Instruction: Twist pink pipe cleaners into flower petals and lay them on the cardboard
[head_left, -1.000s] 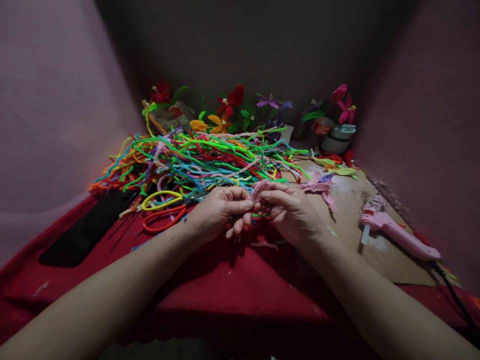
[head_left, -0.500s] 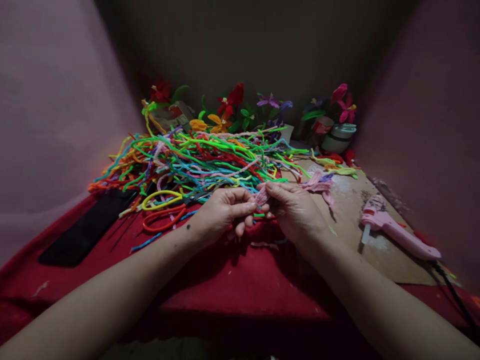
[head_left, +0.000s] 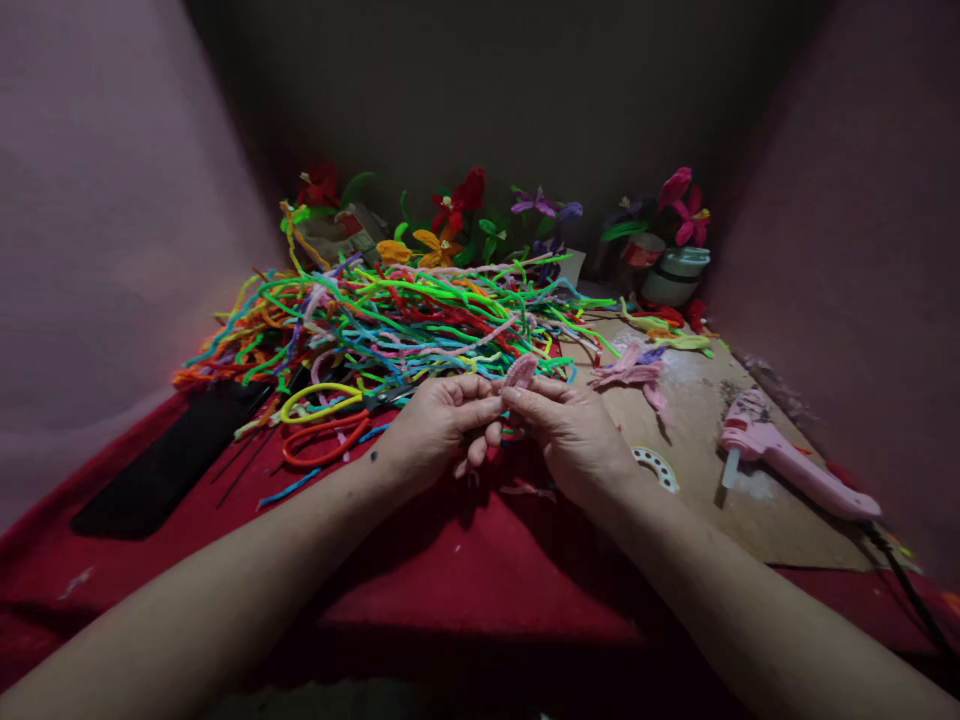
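Note:
Between my two hands, over the red cloth, is a pink pipe-cleaner petal (head_left: 520, 371), its rounded tip pointing up and away. My left hand (head_left: 455, 418) pinches its lower end between thumb and fingers. From the other side my right hand (head_left: 564, 415) grips it with thumb and forefinger. The fingertips nearly meet, so the petal's base is hidden. Just beyond my hands lies a heap of many-coloured pipe cleaners (head_left: 420, 315). A similar pink pipe-cleaner piece with several petals (head_left: 637, 372) rests to the right, on the cardboard.
Scissors (head_left: 326, 425) with yellow and red handles and a black phone (head_left: 169, 460) lie left. On the cardboard (head_left: 697, 400) at right are a pink glue gun (head_left: 799, 460) and a white ring with holes (head_left: 658, 468). Pipe-cleaner flowers (head_left: 457, 205) stand at the back.
The pink petal has turned upright between my fingers, its tip now showing above them. My right hand has shifted slightly left and down, and the white ring has come into view.

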